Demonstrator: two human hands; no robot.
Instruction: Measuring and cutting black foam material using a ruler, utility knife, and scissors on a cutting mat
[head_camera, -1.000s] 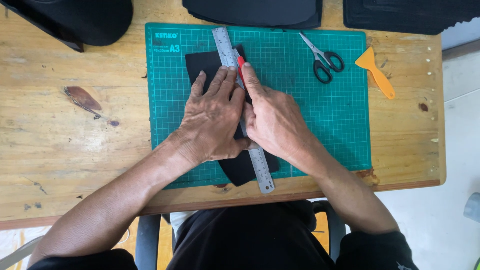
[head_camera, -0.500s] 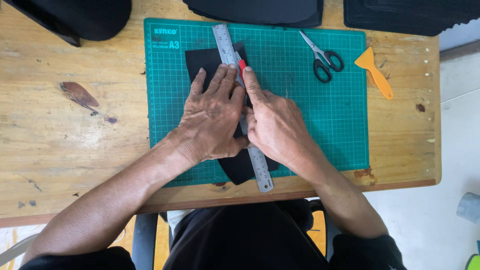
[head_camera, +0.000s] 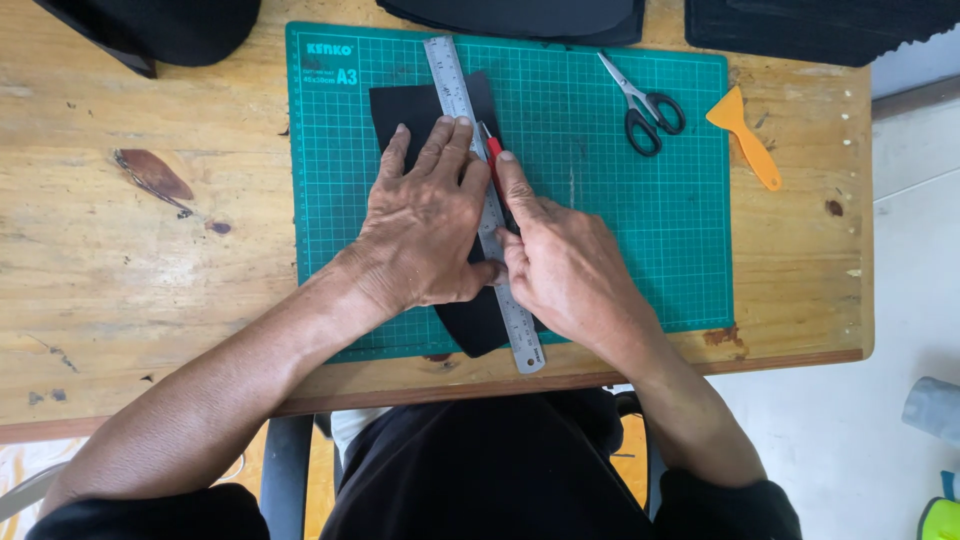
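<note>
Head view, looking straight down. Wooden table (head_camera: 150, 300) filling most of frame, worn, with dark stain left of cutting mat. Green cutting mat (head_camera: 620, 200) with grid lines, lying flat on table, near edge close to table's front edge. Black sheet piece (head_camera: 400, 110) lying on left half of mat, running from upper part down to mat's near edge, mostly covered by hands. Steel ruler (head_camera: 450, 75) laid lengthwise across black sheet on mat, slightly tilted, far end near mat's top edge, near end just past mat's bottom edge. Left hand (head_camera: 425, 220) spread flat, palm down, fingers fanned, pressing on ruler and black sheet over mat's left half. Right hand (head_camera: 560, 265) just right of ruler on mat, fingers closed around red-handled knife (head_camera: 493, 155), index finger stretched along its top; knife tip against ruler's right edge, on black sheet. Thumbs of both hands touching near ruler at mat's middle height. Blade itself too small to make out. Black-handled scissors (head_camera: 645, 100) lying closed on mat's upper right part, apart from hands. Orange scraper (head_camera: 745, 140) on bare table just right of mat's upper right corner. Dark fabric items along table's far edge, beyond mat.
</note>
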